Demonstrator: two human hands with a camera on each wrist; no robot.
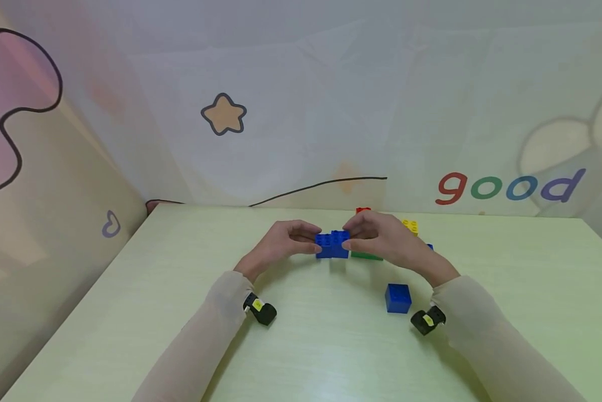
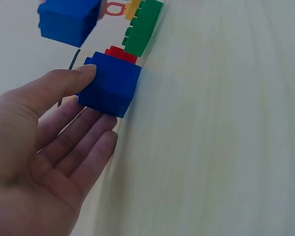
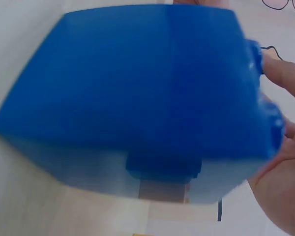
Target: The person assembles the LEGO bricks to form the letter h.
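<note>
My left hand (image 1: pixel 292 239) pinches a blue toy building block (image 2: pixel 110 86) between thumb and fingers, its studs upward. Facing it, my right hand (image 1: pixel 383 237) holds a second blue block (image 1: pixel 340 243) by its right side. This one sits slightly higher, and the two blocks are side by side in the head view. In the left wrist view a gap separates the right hand's block (image 2: pixel 71 19) from the left hand's. A third blue block (image 1: pixel 398 298) lies on the table near the right wrist; it fills much of the right wrist view and hides what those fingers grip.
Behind the right hand are a green block (image 1: pixel 367 256), a red block (image 1: pixel 363 209) and a yellow block (image 1: pixel 410 226), all partly covered. A sliver of blue (image 1: pixel 430 246) shows beside the right forearm. A printed cloth wall (image 1: pixel 301 111) borders the pale table (image 1: pixel 321 346).
</note>
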